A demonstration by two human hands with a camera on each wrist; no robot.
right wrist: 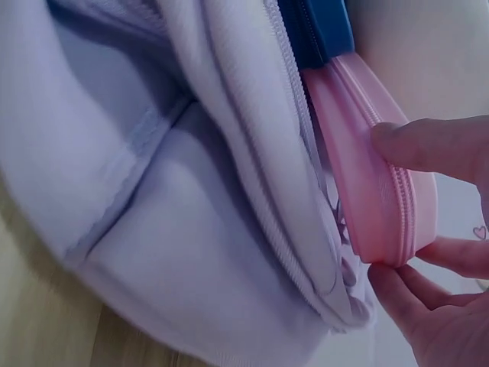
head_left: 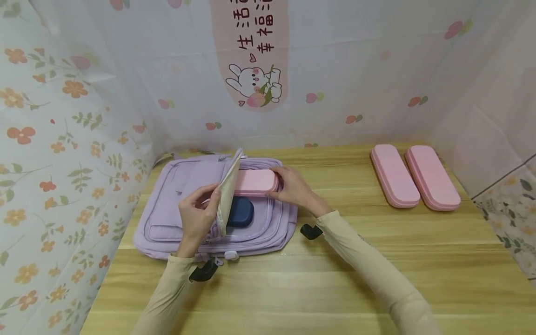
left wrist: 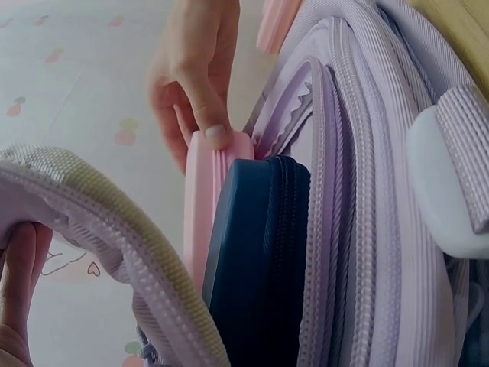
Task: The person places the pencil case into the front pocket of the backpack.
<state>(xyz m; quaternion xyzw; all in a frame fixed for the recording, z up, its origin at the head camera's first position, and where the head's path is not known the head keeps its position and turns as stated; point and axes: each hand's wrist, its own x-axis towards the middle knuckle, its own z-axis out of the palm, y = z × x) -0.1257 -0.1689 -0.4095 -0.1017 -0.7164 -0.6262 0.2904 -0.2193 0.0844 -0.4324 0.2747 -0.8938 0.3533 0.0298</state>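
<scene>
A lavender backpack lies flat on the table, its front pocket unzipped. My left hand pinches the edge of the pocket flap and holds it raised, its pale lining showing. With thumb and fingers my right hand grips the outer end of a pink zippered case, whose other end goes behind the flap into the pocket. Beside it in the pocket sits a dark blue zippered case, partly covered by the flap. In the right wrist view the pink case is closed and touches the blue case.
Two more pink cases lie side by side on the wooden table at the far right. A printed curtain hangs behind the table, and a floral one along the left. Zipper pulls hang at the backpack's near edge.
</scene>
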